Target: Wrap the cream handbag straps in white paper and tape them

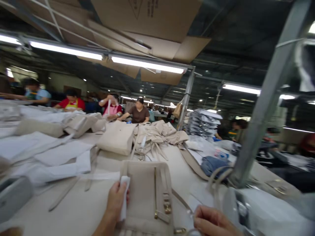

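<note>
A beige bag [141,193] with a brass zipper and buckles lies on the pale table at bottom centre. My left hand [116,200] is closed round a folded white paper strip [125,196] at the bag's left edge. To the right of the bag is my right hand [211,219], its fingers curled together beside a thin strap; what they hold, if anything, is too small to make out. Brass hardware [180,231] shows between the bag and that hand.
Another beige bag [118,137] and a heap of beige pieces [159,131] lie behind. White papers [61,154] cover the left side. A metal post [268,98] rises at right, near blue cloth [214,165]. Several people sit across the tables.
</note>
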Action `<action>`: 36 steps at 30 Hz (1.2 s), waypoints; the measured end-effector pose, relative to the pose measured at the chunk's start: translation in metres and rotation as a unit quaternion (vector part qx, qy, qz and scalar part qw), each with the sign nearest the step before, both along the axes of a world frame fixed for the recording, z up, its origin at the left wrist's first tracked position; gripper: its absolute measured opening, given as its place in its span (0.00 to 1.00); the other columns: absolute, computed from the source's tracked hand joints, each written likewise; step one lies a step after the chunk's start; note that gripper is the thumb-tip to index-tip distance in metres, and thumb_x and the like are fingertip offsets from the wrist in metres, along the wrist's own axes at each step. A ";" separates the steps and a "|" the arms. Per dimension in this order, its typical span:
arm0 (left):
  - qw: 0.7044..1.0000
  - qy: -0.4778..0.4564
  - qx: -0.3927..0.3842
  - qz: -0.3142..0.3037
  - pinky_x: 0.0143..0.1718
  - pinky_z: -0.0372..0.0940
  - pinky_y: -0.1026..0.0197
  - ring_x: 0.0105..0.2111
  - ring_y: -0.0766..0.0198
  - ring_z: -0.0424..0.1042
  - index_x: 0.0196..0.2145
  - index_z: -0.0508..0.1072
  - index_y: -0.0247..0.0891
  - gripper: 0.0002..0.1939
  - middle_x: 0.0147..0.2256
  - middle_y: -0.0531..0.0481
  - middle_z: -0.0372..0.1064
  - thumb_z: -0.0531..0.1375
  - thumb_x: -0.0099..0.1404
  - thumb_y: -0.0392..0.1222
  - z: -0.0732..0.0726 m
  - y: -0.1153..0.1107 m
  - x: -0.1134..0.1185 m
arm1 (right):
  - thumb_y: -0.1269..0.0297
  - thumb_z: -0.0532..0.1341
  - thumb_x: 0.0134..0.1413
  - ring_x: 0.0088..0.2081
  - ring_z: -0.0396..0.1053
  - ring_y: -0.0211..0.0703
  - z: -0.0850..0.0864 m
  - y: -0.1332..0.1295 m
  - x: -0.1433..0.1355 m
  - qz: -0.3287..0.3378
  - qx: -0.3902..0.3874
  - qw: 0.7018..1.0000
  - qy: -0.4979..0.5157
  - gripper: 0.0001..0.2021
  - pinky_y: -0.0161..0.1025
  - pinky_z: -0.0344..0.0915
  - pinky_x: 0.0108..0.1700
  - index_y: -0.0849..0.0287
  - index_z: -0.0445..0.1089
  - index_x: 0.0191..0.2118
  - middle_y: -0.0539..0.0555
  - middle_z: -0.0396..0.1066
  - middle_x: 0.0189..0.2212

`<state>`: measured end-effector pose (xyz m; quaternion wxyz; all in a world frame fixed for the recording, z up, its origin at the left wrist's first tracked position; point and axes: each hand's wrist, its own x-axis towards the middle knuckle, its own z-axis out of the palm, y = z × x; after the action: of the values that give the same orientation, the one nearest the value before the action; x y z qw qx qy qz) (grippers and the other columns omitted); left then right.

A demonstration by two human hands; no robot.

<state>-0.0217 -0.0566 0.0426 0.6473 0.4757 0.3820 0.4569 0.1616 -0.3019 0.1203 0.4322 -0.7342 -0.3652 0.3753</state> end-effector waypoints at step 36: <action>0.996 -0.012 -0.063 -0.060 0.10 0.53 0.67 0.10 0.70 0.56 0.30 0.61 0.41 0.35 0.12 0.60 0.59 0.57 0.38 0.76 0.012 0.005 -0.003 | 0.67 0.58 0.37 0.18 0.50 0.29 -0.047 0.230 -0.070 0.151 0.088 0.985 -0.009 0.04 0.31 0.43 0.21 0.59 0.61 0.21 0.43 0.58 0.14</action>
<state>-0.0244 -0.0518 0.0549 0.7066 0.4508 0.3730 0.3979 0.0921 -0.0716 0.0737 0.4299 -0.6333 -0.5071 0.3961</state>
